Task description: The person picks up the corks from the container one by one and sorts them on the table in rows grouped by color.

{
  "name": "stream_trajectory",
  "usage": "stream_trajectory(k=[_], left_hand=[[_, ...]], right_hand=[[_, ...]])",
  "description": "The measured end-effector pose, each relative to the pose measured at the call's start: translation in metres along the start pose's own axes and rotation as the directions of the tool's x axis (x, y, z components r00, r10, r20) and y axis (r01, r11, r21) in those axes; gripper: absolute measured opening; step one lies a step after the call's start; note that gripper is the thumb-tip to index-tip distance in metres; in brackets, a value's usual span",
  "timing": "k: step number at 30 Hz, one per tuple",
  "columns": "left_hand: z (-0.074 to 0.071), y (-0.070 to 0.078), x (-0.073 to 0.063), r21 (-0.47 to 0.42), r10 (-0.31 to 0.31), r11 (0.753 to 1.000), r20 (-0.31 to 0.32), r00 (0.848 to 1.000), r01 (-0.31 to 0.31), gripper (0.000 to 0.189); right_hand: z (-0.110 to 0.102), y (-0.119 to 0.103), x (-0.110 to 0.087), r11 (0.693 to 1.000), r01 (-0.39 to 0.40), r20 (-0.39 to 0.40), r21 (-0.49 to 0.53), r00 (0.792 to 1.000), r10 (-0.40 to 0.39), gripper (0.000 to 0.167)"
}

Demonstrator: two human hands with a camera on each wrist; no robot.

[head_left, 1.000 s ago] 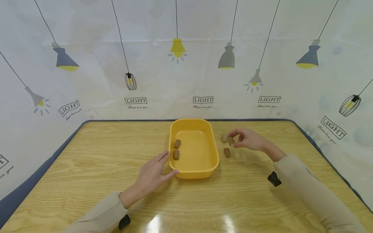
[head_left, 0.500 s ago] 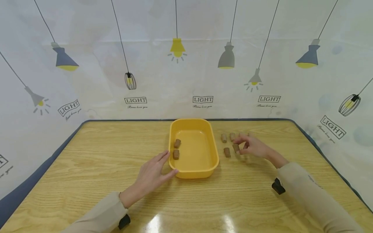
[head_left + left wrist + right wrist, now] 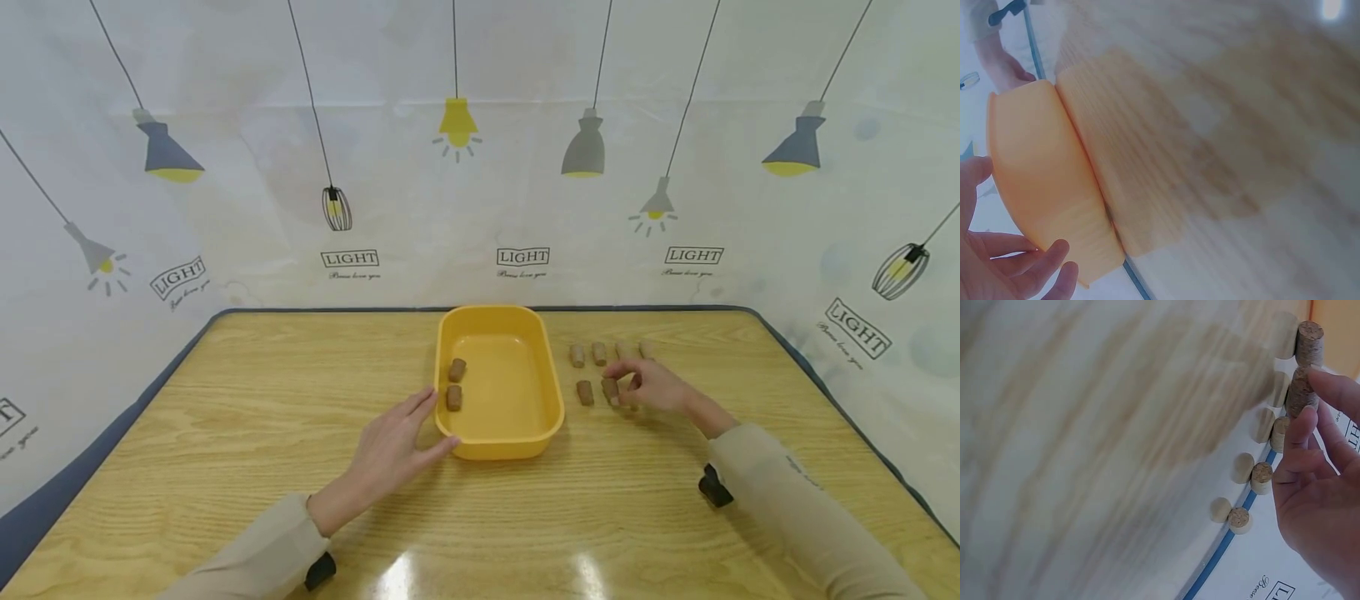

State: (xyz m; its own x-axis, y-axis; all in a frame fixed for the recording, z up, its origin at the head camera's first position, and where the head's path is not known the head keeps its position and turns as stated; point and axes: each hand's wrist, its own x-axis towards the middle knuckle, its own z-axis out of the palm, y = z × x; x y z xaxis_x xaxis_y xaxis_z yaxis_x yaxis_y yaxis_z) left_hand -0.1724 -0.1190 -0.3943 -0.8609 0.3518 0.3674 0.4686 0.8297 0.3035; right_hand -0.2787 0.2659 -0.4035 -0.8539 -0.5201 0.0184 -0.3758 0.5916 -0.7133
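Left hand [image 3: 397, 437], fingers loosely spread, touches the near-left rim of the yellow tray [image 3: 498, 451]; right hand [image 3: 654, 386] pinches one cork [image 3: 610, 389], well inside the right edge of the table [image 3: 480, 525].

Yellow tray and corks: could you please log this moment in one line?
left grip: touching yellow tray | right grip: pinching cork beside tray | tray contents: two corks

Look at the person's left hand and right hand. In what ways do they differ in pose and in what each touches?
The left hand touches the yellow tray; the right hand pinches a cork.
The left hand's thumb and fingers are spread; the right hand's thumb and finger close together.
The left hand is at the tray's left side; the right hand is beyond its right side.
Both come out of beige sleeves.
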Motion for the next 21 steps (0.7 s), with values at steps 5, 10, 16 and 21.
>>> stream_trajectory(k=[5,10,16,21], left_hand=[[0.0,0.0,0.0,0.005,-0.001,1.0,0.004,1.0,0.001,0.069],[0.0007,-0.0004,0.0001,0.006,0.0,1.0,0.002,1.0,0.0,0.07],[0.0006,0.0,0.0002,0.011,0.011,1.0,-0.009,1.0,-0.011,0.069],[0.0008,-0.0001,0.0001,0.01,0.006,1.0,-0.002,1.0,-0.006,0.07]], right_hand=[[0.0013,0.0029,0.0,1.0,0.015,-0.009,-0.019,1.0,-0.015,0.036],[0.0021,0.0036,0.0001,1.0,0.01,-0.012,-0.025,1.0,-0.011,0.037],[0.0022,0.0047,0.0004,1.0,0.001,-0.012,-0.025,1.0,-0.001,0.037],[0.0022,0.0066,0.0008,1.0,0.0,-0.009,-0.032,1.0,-0.001,0.037]])
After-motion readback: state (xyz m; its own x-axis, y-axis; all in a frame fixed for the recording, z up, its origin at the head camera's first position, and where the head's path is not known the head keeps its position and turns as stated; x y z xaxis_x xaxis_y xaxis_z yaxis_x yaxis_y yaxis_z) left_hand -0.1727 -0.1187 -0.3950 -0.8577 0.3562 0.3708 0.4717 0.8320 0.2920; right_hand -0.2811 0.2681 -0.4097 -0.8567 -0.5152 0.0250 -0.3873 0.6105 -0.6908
